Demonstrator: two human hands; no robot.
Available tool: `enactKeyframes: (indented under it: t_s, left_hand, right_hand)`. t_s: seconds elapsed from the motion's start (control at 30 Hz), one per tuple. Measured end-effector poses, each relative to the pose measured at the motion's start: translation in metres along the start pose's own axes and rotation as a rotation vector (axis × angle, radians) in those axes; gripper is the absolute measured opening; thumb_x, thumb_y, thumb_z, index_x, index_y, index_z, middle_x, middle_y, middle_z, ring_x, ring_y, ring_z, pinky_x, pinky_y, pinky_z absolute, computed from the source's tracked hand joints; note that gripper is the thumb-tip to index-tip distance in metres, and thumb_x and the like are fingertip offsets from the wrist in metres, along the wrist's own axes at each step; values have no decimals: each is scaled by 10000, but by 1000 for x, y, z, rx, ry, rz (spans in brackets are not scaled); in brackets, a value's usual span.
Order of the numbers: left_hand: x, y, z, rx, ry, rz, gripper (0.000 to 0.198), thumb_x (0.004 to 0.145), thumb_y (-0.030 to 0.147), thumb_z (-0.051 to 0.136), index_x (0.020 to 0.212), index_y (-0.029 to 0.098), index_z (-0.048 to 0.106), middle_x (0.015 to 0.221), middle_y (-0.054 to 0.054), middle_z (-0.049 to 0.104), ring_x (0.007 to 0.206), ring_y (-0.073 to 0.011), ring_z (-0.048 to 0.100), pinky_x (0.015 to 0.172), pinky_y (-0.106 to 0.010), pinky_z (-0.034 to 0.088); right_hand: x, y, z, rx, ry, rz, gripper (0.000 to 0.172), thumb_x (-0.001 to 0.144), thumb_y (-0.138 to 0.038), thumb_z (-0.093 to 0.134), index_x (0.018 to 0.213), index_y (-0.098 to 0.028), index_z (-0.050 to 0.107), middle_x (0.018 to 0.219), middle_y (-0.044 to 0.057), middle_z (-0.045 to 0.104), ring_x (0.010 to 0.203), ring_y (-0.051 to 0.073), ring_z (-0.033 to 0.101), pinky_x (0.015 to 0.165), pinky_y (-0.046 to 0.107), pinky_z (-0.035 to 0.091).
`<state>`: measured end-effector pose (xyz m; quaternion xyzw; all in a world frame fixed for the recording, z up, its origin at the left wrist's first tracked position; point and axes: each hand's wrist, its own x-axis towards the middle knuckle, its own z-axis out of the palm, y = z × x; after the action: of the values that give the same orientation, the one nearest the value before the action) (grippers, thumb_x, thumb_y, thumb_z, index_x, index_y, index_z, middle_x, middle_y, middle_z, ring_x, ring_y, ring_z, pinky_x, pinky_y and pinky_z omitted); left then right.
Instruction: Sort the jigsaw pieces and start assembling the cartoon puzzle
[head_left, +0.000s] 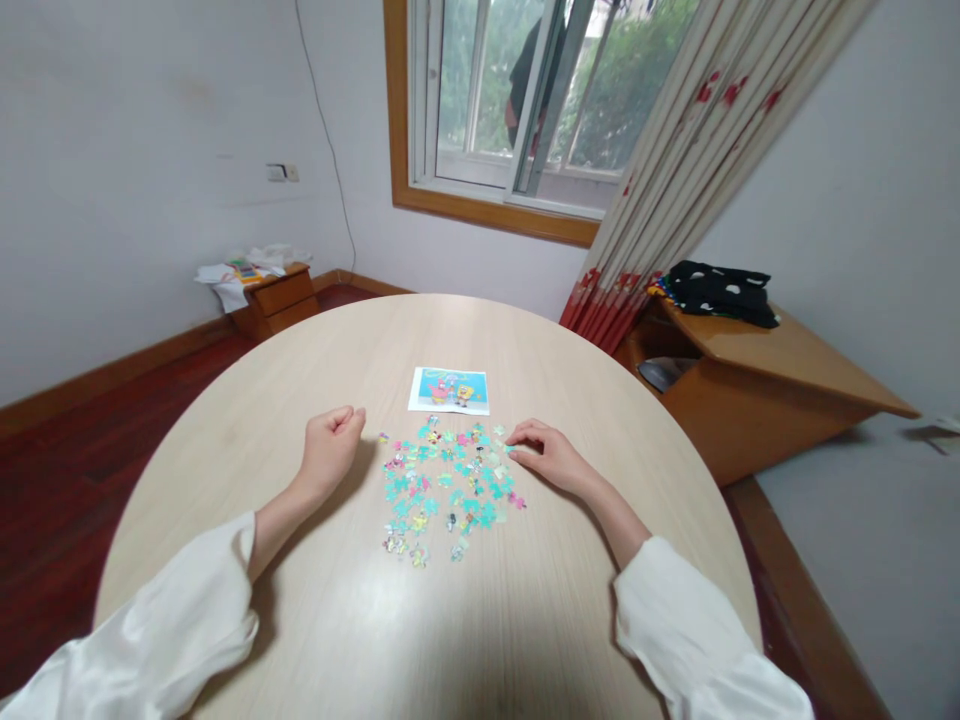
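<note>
Several small teal and multicoloured jigsaw pieces (448, 485) lie scattered on the round light-wood table (375, 360). Just beyond them lies a small picture card (449, 389) with a cartoon print. My left hand (331, 446) rests on the table left of the pieces, curled into a loose fist with nothing visible in it. My right hand (546, 452) lies at the right edge of the pieces, fingers bent down, its fingertips touching a piece there. Both arms wear white sleeves.
A small wooden cabinet (276, 297) with papers on top stands by the left wall. On the right is a wooden desk (780, 365) with a black spotted cloth (718, 291) on it. A curtain (675, 170) hangs by the window (517, 90). The floor is dark red wood.
</note>
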<state>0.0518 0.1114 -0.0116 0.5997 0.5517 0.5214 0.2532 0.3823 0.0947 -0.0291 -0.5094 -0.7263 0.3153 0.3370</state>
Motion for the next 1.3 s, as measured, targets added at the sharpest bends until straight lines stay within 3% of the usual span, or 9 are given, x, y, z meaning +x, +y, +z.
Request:
enactKeyframes:
  t_s: [0.27,0.37,0.4,0.5,0.6,0.77,1.07,1.2,1.3]
  left_hand:
    - [-5,-1,4,1,29,-3,334,728,295,526,556,242,245,485,77,283,447,-100,355,474,-238,311]
    - [-3,-1,2,3,47,3,199,726,305,554,633,226,398,498,71,392,472,-114,421,508,-247,371]
    - [-2,-1,1,3,38,27,135,731,315,559,709,212,475,543,53,469,521,-129,478,554,-260,412]
    - [3,-3,-7,114,-29,187,212,763,293,512,912,187,618,795,-28,613,791,-187,584,770,-339,462]
    - [8,-8,-16,361,-114,333,251,763,197,449,798,205,697,835,-45,590,865,-212,554,843,-405,410]
    - [11,-16,-23,598,-290,444,329,760,101,425,780,213,734,801,-52,554,813,-202,508,791,-393,360]
    - [4,-14,-19,717,-511,508,353,855,147,402,909,218,744,805,-89,578,813,-228,478,745,-378,332]
    - [2,-14,-18,741,-464,528,371,850,145,391,1003,216,721,856,-97,590,832,-234,481,746,-373,337]
    - [1,-15,-18,778,-493,545,403,840,123,371,1054,217,699,867,-97,599,828,-232,488,739,-368,336]
  right_hand:
    - [-1,-4,4,-23,50,17,116,750,-247,630,825,-185,692,908,56,629,865,177,603,831,338,465]
    - [-1,-5,4,-26,57,15,117,753,-247,627,828,-186,693,911,59,631,871,180,608,834,339,468]
    - [-1,-5,5,-28,56,15,118,754,-246,626,830,-186,693,910,59,632,871,181,609,834,339,469]
    - [-2,-6,5,-31,58,18,112,755,-242,624,828,-191,693,904,57,635,869,182,612,830,338,474]
    - [-2,-6,5,-33,60,18,112,760,-247,625,830,-193,694,905,56,639,865,183,614,827,340,477]
    - [-2,-6,5,-40,61,13,119,764,-252,624,839,-193,696,907,59,642,872,187,617,834,346,476]
    - [-1,-3,6,-42,59,3,108,770,-249,623,837,-197,690,911,57,638,886,186,618,855,357,475]
    - [-1,-3,5,-45,58,1,108,773,-246,623,842,-199,691,907,57,635,887,187,616,859,359,475]
    - [-1,-4,6,-47,62,3,110,771,-241,622,843,-196,693,905,58,634,888,188,616,859,360,474]
